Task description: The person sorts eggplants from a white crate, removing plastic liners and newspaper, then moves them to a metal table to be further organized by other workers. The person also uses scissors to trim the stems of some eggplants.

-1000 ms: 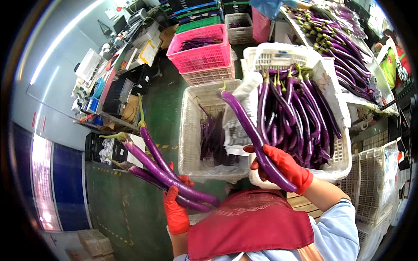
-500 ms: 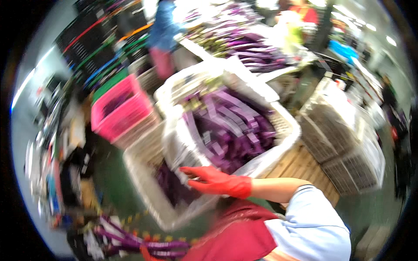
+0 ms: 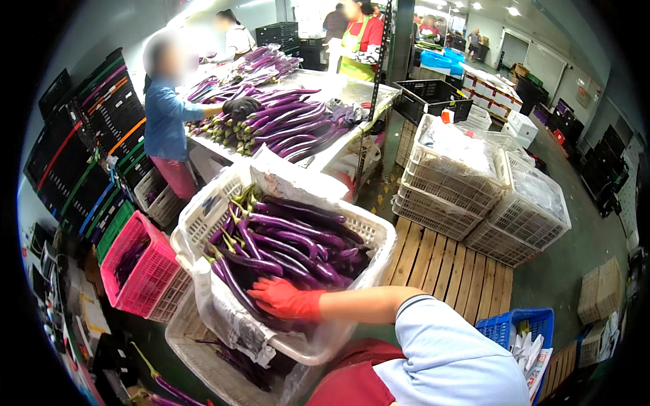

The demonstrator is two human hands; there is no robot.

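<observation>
1. Eggplants (image 3: 298, 237): long, purple, glossy; heaped in the lined white crate (image 3: 380, 237), many stems pointing toward its far left corner.
2. Right hand (image 3: 284, 299): red-gloved, on the near side of the heap, fingers among the fruit. Whether they close on one eggplant or only rest there cannot be told.
3. Handling, as judged: best to slip the fingers under one eggplant near its middle and raise it evenly, sparing neighbouring skins from scrapes.
4. Caution, as judged: stems may snag one another, and the crumpled liner (image 3: 247, 335) over the near left rim could catch; a slow, clear lift suits.
5. Left hand: out of frame, grip unknown. Loose eggplants (image 3: 168, 387) at the lower left are cut off; held or lying, unclear.
6. Second white crate (image 3: 181, 338): partly covered by the first; its dark contents are shadowed, count uncertain.
7. Heap's lower layers: hidden.
</observation>
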